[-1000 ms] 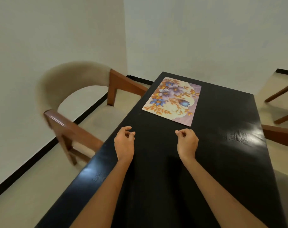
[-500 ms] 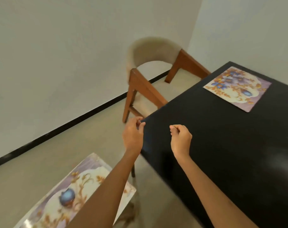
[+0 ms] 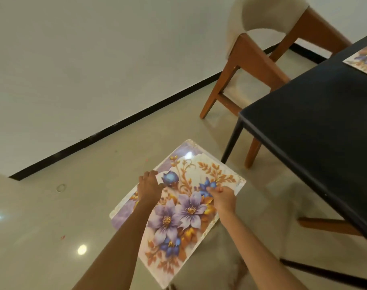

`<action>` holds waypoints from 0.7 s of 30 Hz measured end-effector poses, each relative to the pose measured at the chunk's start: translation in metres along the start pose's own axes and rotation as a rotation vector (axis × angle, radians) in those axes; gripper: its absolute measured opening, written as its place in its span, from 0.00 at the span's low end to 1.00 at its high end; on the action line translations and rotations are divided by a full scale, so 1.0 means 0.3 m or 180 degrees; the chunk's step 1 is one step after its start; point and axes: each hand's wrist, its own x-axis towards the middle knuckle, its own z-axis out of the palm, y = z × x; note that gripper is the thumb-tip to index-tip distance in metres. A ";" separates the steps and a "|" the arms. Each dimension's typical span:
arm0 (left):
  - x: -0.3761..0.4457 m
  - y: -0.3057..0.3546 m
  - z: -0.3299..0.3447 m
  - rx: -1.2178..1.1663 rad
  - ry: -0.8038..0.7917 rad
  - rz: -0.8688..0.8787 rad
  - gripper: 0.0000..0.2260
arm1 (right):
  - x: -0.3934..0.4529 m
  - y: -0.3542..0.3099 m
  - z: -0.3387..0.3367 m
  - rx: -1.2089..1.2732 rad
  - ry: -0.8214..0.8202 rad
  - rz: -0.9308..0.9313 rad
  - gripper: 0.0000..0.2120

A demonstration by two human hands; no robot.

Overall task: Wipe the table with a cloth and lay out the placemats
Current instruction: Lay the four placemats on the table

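Note:
A floral placemat (image 3: 178,208) with purple and blue flowers lies flat below me, to the left of the black table (image 3: 314,132). My left hand (image 3: 150,188) hovers over its left edge and my right hand (image 3: 222,196) over its right part. Both have loosely curled fingers, and no grip on the mat shows. I cannot tell whether either hand touches it. A second floral placemat (image 3: 365,57) lies on the far part of the table, cut off by the frame edge. No cloth is in view.
A wooden chair (image 3: 251,65) with a beige padded back stands at the table's left side by the white wall. A beige padded surface (image 3: 224,254) lies under the near placemat's right part. Glossy beige floor spreads to the left.
My view has swung left and down, away from the tabletop to the placemat beside the table. Both hands moved off the table and now hang over that mat.

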 end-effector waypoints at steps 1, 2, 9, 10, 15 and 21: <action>0.000 -0.048 0.012 0.0070 -0.0126 -0.0058 0.24 | -0.017 0.038 0.032 -0.0252 -0.0003 0.0089 0.11; 0.000 -0.085 0.026 0.0113 -0.0230 -0.0088 0.26 | -0.027 0.079 0.062 -0.0537 0.0034 0.0163 0.13; 0.072 -0.224 0.087 0.0169 -0.0622 0.0076 0.31 | -0.108 0.207 0.183 -0.1157 0.0728 0.1082 0.30; 0.090 -0.238 0.087 0.0160 -0.0647 0.0076 0.31 | -0.113 0.205 0.198 -0.1213 0.0783 0.1070 0.31; 0.139 -0.264 0.068 -0.0045 -0.0713 -0.0021 0.32 | -0.112 0.201 0.212 -0.1459 0.0977 0.1109 0.30; 0.165 -0.259 0.067 -0.0213 -0.0598 -0.0322 0.30 | -0.106 0.207 0.205 -0.1316 0.1075 0.1145 0.21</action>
